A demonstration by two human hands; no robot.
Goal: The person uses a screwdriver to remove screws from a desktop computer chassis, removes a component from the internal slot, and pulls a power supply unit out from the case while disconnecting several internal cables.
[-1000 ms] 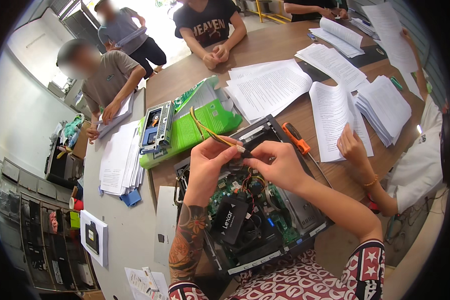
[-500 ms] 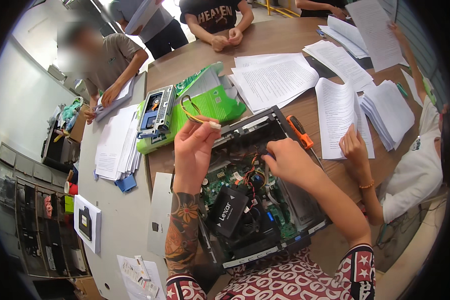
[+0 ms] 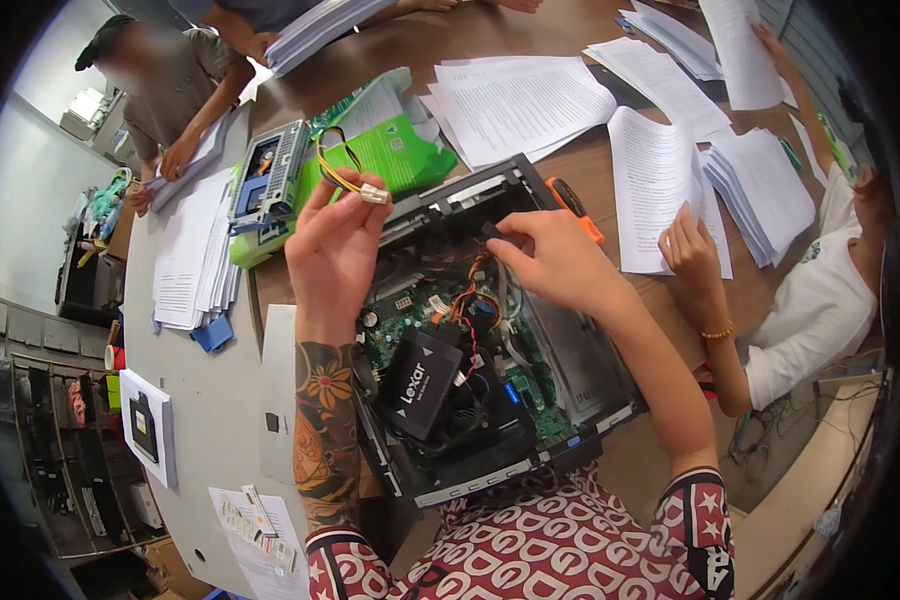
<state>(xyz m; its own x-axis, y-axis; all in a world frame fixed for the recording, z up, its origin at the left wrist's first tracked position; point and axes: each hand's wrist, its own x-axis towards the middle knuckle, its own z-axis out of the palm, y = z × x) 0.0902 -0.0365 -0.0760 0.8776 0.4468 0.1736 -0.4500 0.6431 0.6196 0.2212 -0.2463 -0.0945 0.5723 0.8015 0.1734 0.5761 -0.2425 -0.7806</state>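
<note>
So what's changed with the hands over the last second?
The left hand has lifted the yellow-and-black cable with its white connector clear of the open computer case. The right hand let go and reached deeper inside. The black drive stayed put.

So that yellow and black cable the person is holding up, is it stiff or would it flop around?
Probably floppy: the cable curls in a loose loop above the left hand, which pinches it near the small white plug. It looks light, since two fingertips carry it. The thin wires would likely bend rather than break, though the plug seems the more delicate part.
</note>
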